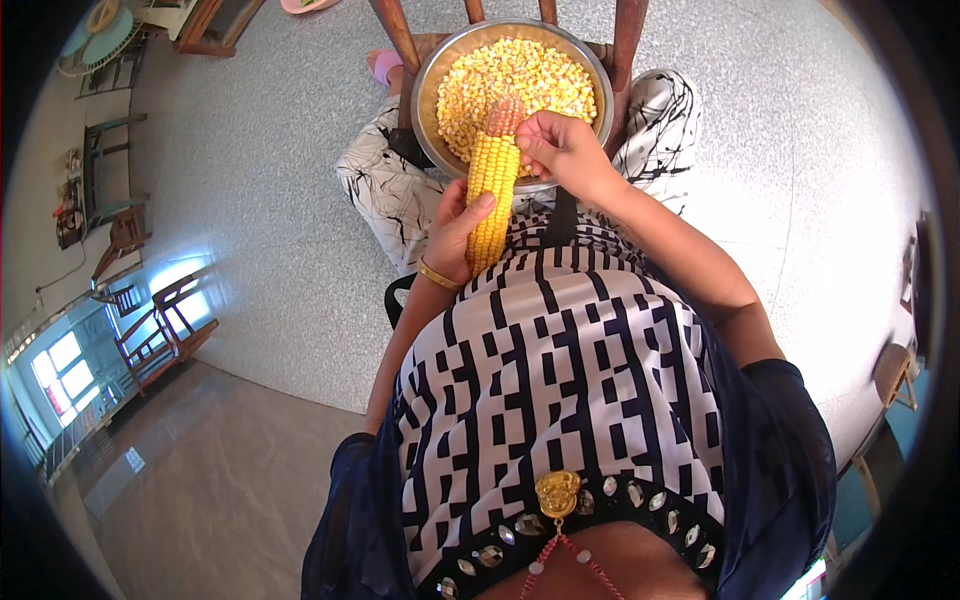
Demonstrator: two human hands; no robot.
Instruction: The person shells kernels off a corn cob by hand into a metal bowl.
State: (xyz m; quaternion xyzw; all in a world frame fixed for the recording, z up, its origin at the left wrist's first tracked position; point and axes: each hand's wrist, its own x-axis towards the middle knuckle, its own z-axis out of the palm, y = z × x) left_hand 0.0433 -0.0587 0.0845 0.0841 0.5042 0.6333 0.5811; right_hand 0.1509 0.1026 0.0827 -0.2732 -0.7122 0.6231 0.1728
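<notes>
My left hand (455,229) is wrapped around the lower half of an ear of corn (493,172), thumb across its front. Yellow kernels cover most of the ear, while its far tip (506,114) is stripped to a reddish cob. With fingers curled and pinched, my right hand (559,148) grips the ear's right edge, just below the bare tip. Whether a loose kernel is between those fingers cannot be seen. Beneath the ear is a round metal basin (424,120) with a heap of loose corn kernels (517,71).
The basin rests on a wooden chair (628,45) between my knees. Grey speckled floor (270,150) surrounds it. Wooden chairs (171,330) and an electric fan (97,34) stand at the left. A pink dish (307,4) shows at the top edge, a stool (892,371) at the right.
</notes>
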